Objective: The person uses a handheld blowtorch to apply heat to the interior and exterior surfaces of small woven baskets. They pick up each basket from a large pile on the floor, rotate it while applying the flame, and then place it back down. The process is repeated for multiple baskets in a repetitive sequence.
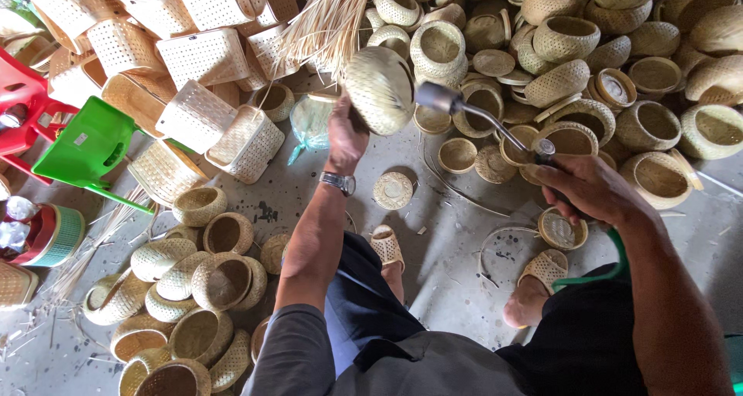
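Head view: left hand fingers clasp round pale woven bamboo basket — light, stiff, likely brittle; right hand fingers wrapped on metal torch wand.

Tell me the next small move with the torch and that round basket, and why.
Probably turn the round woven basket a little in the left hand. The right hand holds the metal torch with its nozzle right at the basket's side, so only that patch faces it; rotating brings a fresh patch round.

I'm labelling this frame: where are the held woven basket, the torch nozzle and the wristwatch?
woven basket [378,89], head view, its rounded side.
torch nozzle [437,97], head view, its metal head.
wristwatch [339,182], head view, its band.
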